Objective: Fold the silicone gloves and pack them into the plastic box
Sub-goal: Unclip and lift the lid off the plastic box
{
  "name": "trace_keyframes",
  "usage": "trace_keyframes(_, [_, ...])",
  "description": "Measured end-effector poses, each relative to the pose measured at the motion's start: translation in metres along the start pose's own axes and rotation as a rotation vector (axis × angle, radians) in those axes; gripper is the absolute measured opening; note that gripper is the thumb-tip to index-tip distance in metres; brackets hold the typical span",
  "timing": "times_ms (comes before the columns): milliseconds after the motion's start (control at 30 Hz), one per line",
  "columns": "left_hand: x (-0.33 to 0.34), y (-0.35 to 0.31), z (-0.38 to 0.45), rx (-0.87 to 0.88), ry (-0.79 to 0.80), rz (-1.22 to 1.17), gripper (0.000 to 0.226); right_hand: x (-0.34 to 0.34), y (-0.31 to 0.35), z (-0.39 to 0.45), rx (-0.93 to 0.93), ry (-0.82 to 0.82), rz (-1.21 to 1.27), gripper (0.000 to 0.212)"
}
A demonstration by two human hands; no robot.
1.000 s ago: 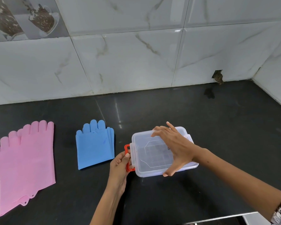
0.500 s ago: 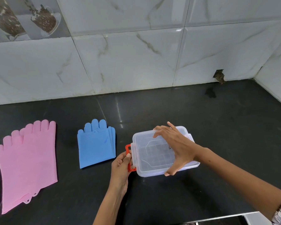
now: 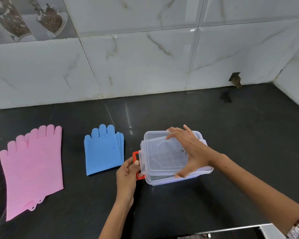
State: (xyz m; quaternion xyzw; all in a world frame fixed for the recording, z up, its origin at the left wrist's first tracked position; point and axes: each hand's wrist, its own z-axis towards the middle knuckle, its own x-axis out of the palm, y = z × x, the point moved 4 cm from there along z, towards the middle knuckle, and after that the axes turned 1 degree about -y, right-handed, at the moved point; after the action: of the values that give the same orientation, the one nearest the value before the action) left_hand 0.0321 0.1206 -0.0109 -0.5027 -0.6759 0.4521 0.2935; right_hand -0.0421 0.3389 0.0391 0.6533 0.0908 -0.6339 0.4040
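Black counter (image 3: 214, 118) carries everything; marble-tiled wall behind.

Pink gloves (image 3: 33, 166), far left, lie flat in a stack, unfolded, cuffs toward the near edge. Judgement: laid out flat so they can be folded next.

Blue gloves (image 3: 103, 152), between the pink stack and the box, lie stacked flat, fingers pointing to the wall. Neither pair is in the box.

Plastic box (image 3: 171, 180), clear, sits right of centre. Its lid (image 3: 162, 152) is tilted, the left end raised off the rim, not latched there.

Right hand (image 3: 192, 152) spans the lid from above, fingers curled over the far edge, thumb on the near edge: a wide grasp holding the lid. Judgement: placed so to lift it clear.

Left hand (image 3: 128, 171) pinches the orange latch (image 3: 136, 156) at the box's left end, thumb on top. Judgement: it steadies the box and keeps the clip out of the way.

Gloves lie well apart from both grips, to their left; step in hand appears to be opening the box.
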Motion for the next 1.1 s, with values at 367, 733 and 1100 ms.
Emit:
trace_keyframes(367, [-0.012,-0.02,-0.008,0.469,0.174,0.396,0.045,-0.024,-0.03,-0.025,0.366,-0.088,0.269,0.069])
trace_keyframes(733, [-0.007,-0.027,0.002,0.507,0.255,0.478,0.05,-0.02,-0.045,-0.083,0.506,-0.271,0.441,0.049])
trace_keyframes(1100, [-0.016,-0.04,0.006,0.611,0.406,0.407,0.037,-0.037,-0.031,-0.097,0.203,-0.28,0.126,0.044])
